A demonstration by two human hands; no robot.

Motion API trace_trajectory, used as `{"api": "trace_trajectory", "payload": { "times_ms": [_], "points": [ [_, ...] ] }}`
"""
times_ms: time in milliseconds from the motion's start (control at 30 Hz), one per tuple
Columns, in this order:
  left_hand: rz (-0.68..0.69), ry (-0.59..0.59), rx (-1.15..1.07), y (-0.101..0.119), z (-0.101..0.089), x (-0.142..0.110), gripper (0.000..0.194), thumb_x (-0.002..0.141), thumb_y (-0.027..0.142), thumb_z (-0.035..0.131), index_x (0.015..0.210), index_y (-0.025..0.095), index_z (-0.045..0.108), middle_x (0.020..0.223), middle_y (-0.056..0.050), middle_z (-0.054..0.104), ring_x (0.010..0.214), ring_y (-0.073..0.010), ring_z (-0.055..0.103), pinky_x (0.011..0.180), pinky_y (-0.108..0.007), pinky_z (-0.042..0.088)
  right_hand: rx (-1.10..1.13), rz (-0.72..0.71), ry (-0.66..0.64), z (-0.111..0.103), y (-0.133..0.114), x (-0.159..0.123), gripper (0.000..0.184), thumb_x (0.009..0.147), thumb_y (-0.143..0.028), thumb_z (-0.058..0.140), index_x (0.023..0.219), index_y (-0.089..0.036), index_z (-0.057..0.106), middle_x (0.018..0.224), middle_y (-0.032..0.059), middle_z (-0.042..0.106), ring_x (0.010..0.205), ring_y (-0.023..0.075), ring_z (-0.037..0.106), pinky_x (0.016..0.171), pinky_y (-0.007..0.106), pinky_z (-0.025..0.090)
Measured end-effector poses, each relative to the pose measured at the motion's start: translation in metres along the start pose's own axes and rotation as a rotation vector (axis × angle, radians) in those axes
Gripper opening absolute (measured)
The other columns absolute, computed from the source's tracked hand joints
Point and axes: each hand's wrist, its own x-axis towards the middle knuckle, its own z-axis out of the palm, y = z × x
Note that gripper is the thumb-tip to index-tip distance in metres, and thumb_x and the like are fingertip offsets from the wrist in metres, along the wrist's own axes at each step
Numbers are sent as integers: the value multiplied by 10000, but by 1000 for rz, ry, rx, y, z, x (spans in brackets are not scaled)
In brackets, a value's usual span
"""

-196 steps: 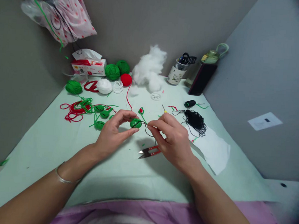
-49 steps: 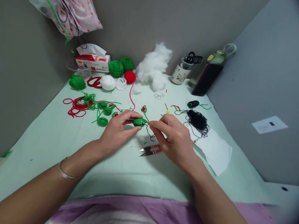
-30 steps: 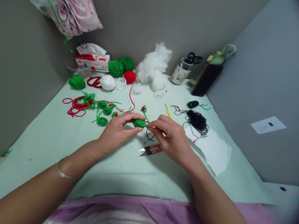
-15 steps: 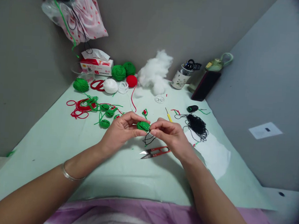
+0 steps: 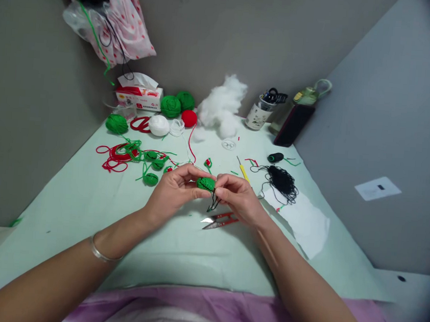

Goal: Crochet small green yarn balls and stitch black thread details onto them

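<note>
My left hand (image 5: 174,192) pinches a small green crocheted piece (image 5: 205,183) between thumb and fingers, above the pale green table (image 5: 86,206). My right hand (image 5: 239,198) is closed right beside it, its fingertips pinched on a black thread (image 5: 213,202) that hangs in loops under the piece. Whether a needle is in those fingers is too small to tell. Red-handled thread snips (image 5: 220,220) lie on the table just below both hands.
Several green crocheted pieces (image 5: 150,178) and tangled red and green yarn (image 5: 118,153) lie left. Yarn balls (image 5: 170,106), a tissue box (image 5: 138,97), white stuffing (image 5: 221,106), a pen cup (image 5: 258,112) and a bottle (image 5: 295,117) line the back. Black thread pile (image 5: 282,180), white paper (image 5: 302,221) and yellow hook (image 5: 243,169) lie right.
My right hand has moved in from the right until its fingertips meet the green piece, and the black thread now hangs in short loops below. The left hand keeps its hold.
</note>
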Motion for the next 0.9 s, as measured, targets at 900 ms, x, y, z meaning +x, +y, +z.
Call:
{"api": "trace_trajectory", "payload": {
  "times_ms": [900],
  "points": [
    [12, 41, 81, 0, 5, -1, 276, 646, 229, 921, 851, 193, 739, 882, -19, 757, 862, -186, 698, 863, -336, 572, -213, -59, 37, 5, -15, -3, 290, 796, -424, 812, 751, -185, 653, 646, -37, 535, 582, 93, 415, 544, 246, 324]
  ]
}}
